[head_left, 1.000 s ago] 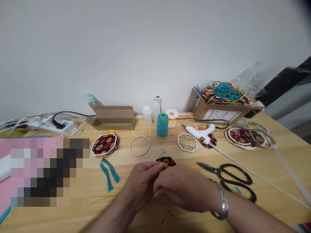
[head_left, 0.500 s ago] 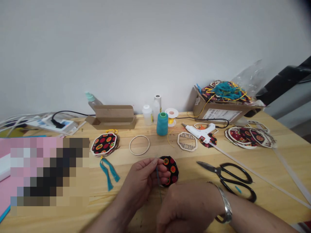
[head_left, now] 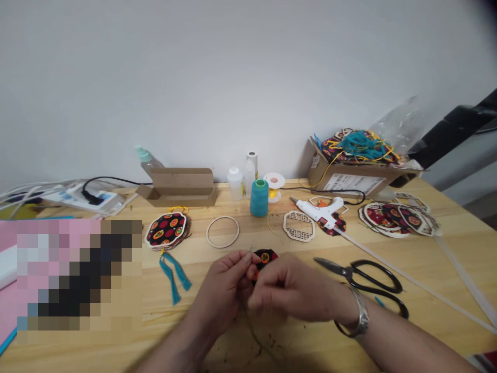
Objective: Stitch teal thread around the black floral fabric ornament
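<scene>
Both my hands meet over the near middle of the wooden table [head_left: 446, 259]. My left hand [head_left: 225, 287] pinches a small round patch of black cloth with red and yellow flowers [head_left: 265, 256]; a thin needle tip sticks up by its thumb. My right hand [head_left: 291, 292], a silver bangle on its wrist, has its fingers closed against the same patch from the right. A thin teal thread [head_left: 254, 334] trails down from the hands toward me.
Black scissors [head_left: 365, 285] lie just right of my hands, a teal tassel [head_left: 174, 272] to the left. Farther back are a wooden ring [head_left: 222, 231], a teal thread cone [head_left: 259, 198], a white glue gun [head_left: 320, 211], stacked floral pieces [head_left: 166, 230] and a cardboard box [head_left: 353, 178].
My right hand, which had pulled back toward me with the thread, has come forward again to the cloth patch. The patch is now mostly covered by both hands.
</scene>
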The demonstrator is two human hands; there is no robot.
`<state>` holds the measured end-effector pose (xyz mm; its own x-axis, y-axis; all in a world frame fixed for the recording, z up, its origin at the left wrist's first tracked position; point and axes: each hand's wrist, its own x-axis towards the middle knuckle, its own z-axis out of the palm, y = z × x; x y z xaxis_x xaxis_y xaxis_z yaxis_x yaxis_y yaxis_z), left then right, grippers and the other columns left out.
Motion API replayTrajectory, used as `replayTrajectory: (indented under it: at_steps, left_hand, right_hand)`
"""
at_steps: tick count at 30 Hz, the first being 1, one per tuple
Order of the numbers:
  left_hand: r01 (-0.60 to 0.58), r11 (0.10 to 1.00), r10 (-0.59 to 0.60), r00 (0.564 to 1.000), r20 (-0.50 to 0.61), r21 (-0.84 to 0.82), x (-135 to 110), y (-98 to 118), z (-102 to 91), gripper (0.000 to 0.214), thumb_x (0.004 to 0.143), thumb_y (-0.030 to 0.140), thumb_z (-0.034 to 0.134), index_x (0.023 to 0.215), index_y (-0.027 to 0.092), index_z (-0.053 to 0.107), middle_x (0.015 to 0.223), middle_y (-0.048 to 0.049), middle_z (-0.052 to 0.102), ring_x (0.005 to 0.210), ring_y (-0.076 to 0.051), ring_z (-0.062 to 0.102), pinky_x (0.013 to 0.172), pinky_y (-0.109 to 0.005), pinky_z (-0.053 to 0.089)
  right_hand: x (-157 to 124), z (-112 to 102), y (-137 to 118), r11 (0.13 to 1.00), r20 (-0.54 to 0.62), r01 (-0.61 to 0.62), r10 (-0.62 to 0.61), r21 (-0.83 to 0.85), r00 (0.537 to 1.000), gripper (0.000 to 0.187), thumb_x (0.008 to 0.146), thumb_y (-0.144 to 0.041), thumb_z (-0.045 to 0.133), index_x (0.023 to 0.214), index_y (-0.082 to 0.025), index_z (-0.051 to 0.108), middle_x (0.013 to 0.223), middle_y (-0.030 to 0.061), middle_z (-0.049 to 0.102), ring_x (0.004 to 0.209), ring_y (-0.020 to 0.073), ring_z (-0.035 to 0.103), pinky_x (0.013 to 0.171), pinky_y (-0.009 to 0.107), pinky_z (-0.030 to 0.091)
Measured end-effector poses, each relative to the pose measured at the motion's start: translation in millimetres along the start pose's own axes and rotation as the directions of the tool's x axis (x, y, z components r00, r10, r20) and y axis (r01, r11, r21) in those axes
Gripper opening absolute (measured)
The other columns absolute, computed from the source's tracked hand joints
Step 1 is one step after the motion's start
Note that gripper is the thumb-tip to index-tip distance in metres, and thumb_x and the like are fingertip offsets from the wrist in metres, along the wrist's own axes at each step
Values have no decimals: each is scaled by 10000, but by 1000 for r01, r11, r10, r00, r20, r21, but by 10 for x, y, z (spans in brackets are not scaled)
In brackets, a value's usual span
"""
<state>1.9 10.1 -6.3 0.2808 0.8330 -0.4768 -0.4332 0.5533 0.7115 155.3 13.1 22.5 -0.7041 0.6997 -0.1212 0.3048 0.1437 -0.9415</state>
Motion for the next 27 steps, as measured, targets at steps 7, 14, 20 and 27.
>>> replayTrajectory:
  at_steps: [7,14,20,27]
  left_hand:
    - [-63,980,74,996,-53,187,-21,1,8,220,747,303,593,614,138,531,484,76,392,399,-29,234,378,-159,159]
    - [-54,931,81,995,-59,361,-30,9,16,263,733,367,586,589,161,506,453,81,370,394,-47,254,385,-175,168]
    - [-73,869,105,994,-39,489,-49,17,50,290,731,361,568,526,164,510,438,66,386,405,-65,290,401,-193,187]
    - [-44,886,62,998,-25,461,-39,14,50,272,734,361,564,558,157,534,441,63,402,388,-58,284,389,-191,177]
  right_hand:
    - [156,-13,217,968,-390,-230,251,102,886,380,789,-439,503,588,-139,620,495,-15,537,435,69,455,404,174,322]
    - [182,19,184,949,-310,-122,214,290,926,252,769,-370,545,723,-148,656,631,3,640,527,83,537,494,181,409]
    - [220,73,194,867,-327,-117,304,485,895,213,721,-325,600,812,-132,597,533,-17,603,465,93,553,432,181,407]
    - [225,57,200,879,-380,-148,340,453,860,184,728,-320,587,687,-142,564,470,-37,564,367,54,462,381,163,369]
